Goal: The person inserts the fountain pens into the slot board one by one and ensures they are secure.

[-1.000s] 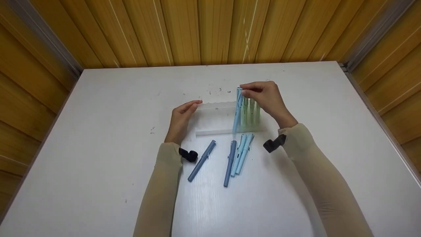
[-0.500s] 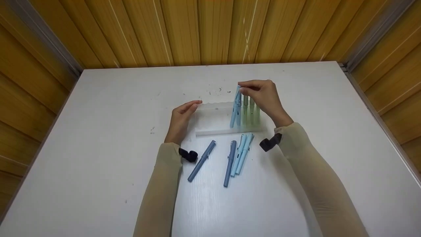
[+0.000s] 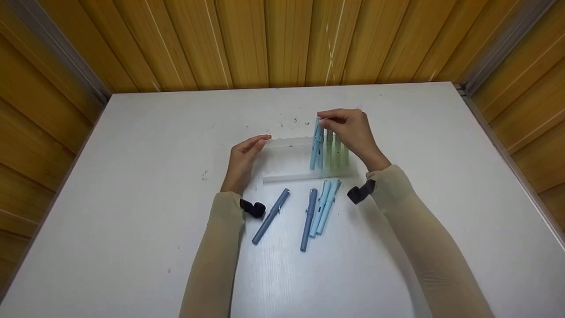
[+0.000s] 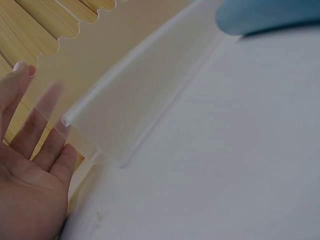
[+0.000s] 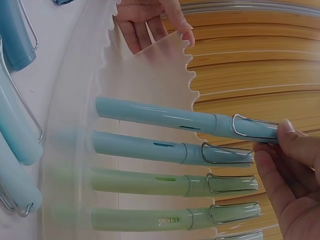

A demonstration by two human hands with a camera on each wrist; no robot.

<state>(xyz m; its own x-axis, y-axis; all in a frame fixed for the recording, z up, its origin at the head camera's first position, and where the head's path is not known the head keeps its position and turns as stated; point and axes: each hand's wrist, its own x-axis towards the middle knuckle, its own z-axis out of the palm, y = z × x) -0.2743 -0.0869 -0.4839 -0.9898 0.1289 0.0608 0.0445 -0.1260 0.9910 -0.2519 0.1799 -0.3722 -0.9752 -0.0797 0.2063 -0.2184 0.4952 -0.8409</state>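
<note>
In the head view my right hand (image 3: 353, 130) pinches a light blue pen (image 3: 315, 150) near its clip end. That pen stands nearly upright in the translucent pen rack (image 3: 282, 178), close beside another blue pen (image 5: 150, 146). Several green pens (image 5: 150, 220) fill slots farther right in the rack. My left hand (image 3: 245, 157) grips the rack's left end between thumb and fingers; its fingers (image 4: 31, 132) show by the wavy-edged back panel in the left wrist view. The lower end of the held pen (image 5: 155, 112) meets the rack's front ledge in the right wrist view.
Two dark blue pens (image 3: 271, 216) (image 3: 308, 221) and two pale blue pens (image 3: 329, 207) lie on the white table (image 3: 132, 221) in front of the rack. A yellow wood-panelled wall (image 3: 247, 44) rises behind the table.
My right hand has shifted slightly left, bringing the pinched pen from in front of the rack to stand left of the other blue pen. My left hand has stayed at the rack's end.
</note>
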